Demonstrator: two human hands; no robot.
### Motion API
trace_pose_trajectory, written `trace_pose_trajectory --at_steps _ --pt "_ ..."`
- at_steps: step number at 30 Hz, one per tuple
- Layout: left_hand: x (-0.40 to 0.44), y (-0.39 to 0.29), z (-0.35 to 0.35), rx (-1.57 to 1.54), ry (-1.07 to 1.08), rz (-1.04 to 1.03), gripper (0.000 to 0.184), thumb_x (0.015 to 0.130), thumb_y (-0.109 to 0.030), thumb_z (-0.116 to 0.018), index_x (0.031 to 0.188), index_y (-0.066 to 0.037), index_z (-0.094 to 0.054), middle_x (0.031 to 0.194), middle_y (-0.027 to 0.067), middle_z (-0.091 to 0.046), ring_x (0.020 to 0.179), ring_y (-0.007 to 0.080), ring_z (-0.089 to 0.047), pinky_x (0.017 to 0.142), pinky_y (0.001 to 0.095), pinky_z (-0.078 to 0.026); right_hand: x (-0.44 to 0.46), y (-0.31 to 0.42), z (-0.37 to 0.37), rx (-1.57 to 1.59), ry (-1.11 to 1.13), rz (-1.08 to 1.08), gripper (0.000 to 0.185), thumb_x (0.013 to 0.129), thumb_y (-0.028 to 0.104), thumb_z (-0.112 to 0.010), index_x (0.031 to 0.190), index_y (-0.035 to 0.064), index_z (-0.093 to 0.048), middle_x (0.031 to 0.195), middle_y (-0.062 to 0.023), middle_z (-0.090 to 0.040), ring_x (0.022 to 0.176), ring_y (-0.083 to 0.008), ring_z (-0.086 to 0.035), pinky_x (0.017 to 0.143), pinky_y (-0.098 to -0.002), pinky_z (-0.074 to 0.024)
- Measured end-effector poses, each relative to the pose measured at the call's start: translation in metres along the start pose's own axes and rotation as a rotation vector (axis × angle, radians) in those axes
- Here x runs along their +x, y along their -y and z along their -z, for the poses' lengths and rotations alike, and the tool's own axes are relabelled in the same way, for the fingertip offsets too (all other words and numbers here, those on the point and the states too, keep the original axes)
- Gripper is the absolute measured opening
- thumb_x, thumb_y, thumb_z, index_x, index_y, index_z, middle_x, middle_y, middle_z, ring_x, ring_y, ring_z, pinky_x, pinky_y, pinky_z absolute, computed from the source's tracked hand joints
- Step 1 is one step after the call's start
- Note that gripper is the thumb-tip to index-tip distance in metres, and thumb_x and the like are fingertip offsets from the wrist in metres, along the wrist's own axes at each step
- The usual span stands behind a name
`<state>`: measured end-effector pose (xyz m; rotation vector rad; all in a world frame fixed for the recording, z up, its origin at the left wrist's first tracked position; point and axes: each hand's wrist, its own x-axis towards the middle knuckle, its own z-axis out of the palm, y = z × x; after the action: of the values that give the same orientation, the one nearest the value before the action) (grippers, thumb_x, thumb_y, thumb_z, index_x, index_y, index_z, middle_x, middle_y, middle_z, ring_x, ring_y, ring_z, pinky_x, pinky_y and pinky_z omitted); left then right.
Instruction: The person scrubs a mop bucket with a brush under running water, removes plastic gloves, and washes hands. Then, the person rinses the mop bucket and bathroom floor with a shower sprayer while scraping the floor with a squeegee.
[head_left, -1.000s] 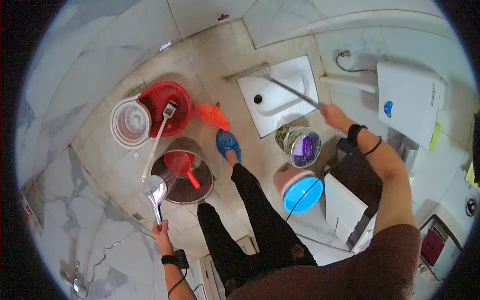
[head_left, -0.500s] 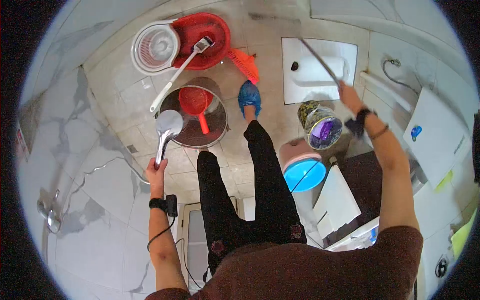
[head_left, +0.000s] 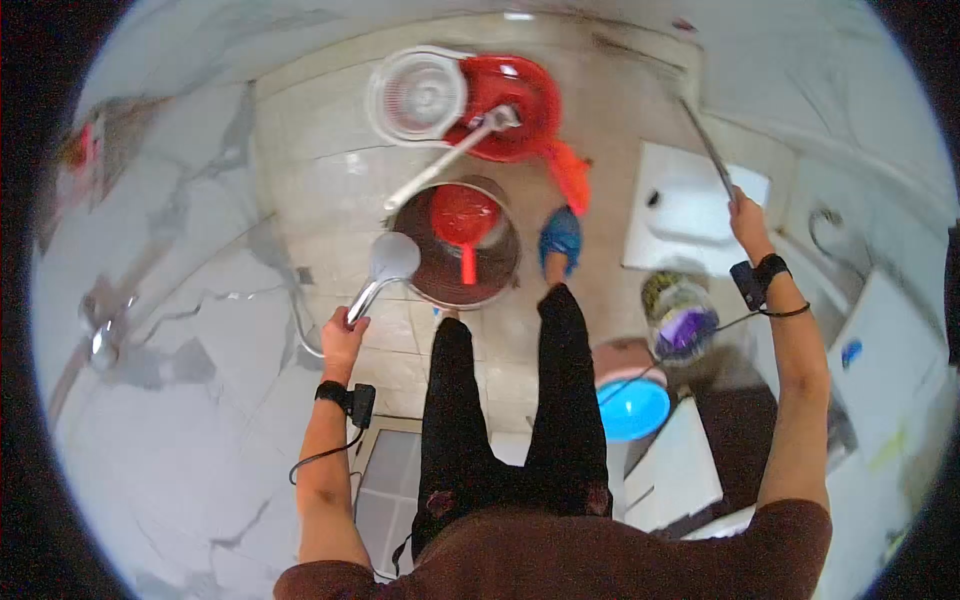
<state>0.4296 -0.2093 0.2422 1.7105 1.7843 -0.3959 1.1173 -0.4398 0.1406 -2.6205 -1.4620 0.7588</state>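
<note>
My left hand [head_left: 343,338] is closed round the handle of a silver shower head [head_left: 396,257], whose round face hangs over the near left rim of a big metal tub [head_left: 408,262]. A red dipper [head_left: 465,213] with its handle toward me sits in the tub. My right hand [head_left: 749,222] grips a long grey pole [head_left: 708,143] above the white squat toilet [head_left: 640,230]. The pole reaches away toward the far wall and ends in a thin dark head [head_left: 635,52], too blurred to name.
Beyond the tub stands a red basin [head_left: 535,85] joined to a white strainer basket [head_left: 380,100], with a white long-handled brush [head_left: 440,170] across it. An orange cloth [head_left: 570,177], a patterned bin [head_left: 664,292], a blue basin [head_left: 634,408] and a shower hose [head_left: 300,318] are nearby.
The whole view has shifted, so the floor things appear further right. Both hands keep their holds. The pole's far end now points at the far wall's corner, above the squat toilet.
</note>
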Motion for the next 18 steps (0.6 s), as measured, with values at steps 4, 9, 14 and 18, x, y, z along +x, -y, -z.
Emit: trace_pose_trajectory --at_steps 4,9,14,18 --pt "-0.013 0.009 0.066 0.334 -0.112 -0.041 0.029 0.063 -0.023 -0.070 0.074 -0.004 -0.052 0.067 0.0143 -0.059 0.066 0.0321 -0.057 0.059 0.0396 -0.044 0.037 -0.019 -0.083 -0.231 0.214 0.051 0.022 0.082 0.013 -0.043 0.092 -0.0043 -0.053 0.088 -0.0242 -0.056 0.080 -0.0375 -0.053 0.069 -0.0429 -0.0430" --pt "-0.023 0.047 0.150 0.546 -0.256 -0.016 0.019 0.061 -0.014 -0.066 0.072 -0.006 -0.054 0.078 0.0126 -0.055 0.070 0.0327 -0.056 0.061 0.0407 -0.045 -0.093 0.004 -0.106 0.059 0.125 0.032 0.016 0.074 0.003 -0.046 0.088 -0.0039 -0.051 0.080 -0.0227 -0.053 0.076 -0.0368 -0.052 0.065 -0.0415 -0.0407" --pt "0.003 0.081 0.248 0.734 -0.341 -0.022 0.012 0.061 -0.010 -0.062 0.073 -0.007 -0.060 0.093 0.0121 -0.046 0.091 0.0290 -0.048 0.072 0.0384 -0.043 -0.141 0.040 -0.048 0.069 0.241 -0.096 0.013 0.073 0.005 -0.046 0.081 -0.0046 -0.051 0.069 -0.0238 -0.053 0.068 -0.0411 -0.051 0.058 -0.0448 -0.0397" --pt "0.025 0.100 0.339 0.864 -0.498 -0.089 0.013 0.065 -0.012 -0.059 0.077 -0.009 -0.063 0.112 0.0165 -0.044 0.108 0.0332 -0.037 0.090 0.0420 -0.032 -0.150 0.059 -0.019 -0.007 0.187 -0.070 0.011 0.070 0.004 -0.046 0.073 -0.0048 -0.052 0.064 -0.0235 -0.052 0.066 -0.0411 -0.052 0.056 -0.0445 -0.0401"
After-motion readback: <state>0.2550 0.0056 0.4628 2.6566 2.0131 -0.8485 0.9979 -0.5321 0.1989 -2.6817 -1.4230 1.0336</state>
